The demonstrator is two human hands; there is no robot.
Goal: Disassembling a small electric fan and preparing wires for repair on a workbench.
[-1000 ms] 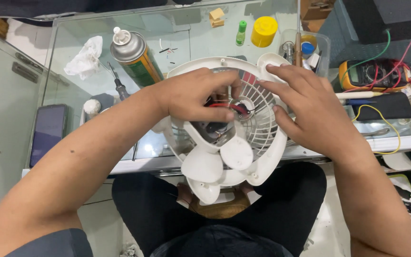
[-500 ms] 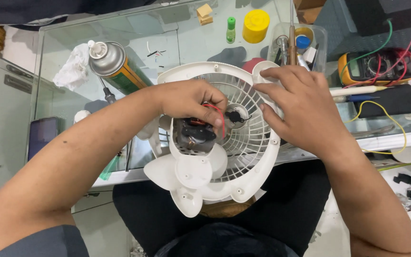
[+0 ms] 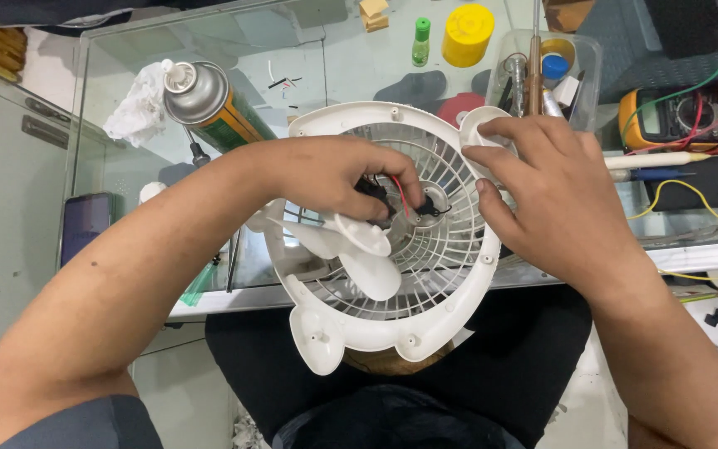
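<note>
Clear tub (image 3: 585,58) on glass table (image 3: 126,116): tools, blue cap. White fan (image 3: 392,249) at table edge over lap. Left hand (image 3: 326,175) fingers pinch wires (image 3: 399,198) at hub; right hand (image 3: 554,199) fingers spread, gripping fan rim.

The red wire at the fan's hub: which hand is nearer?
Left. The left hand pinches right beside the red wire; the right hand grips the fan housing rim, farther off.
</note>
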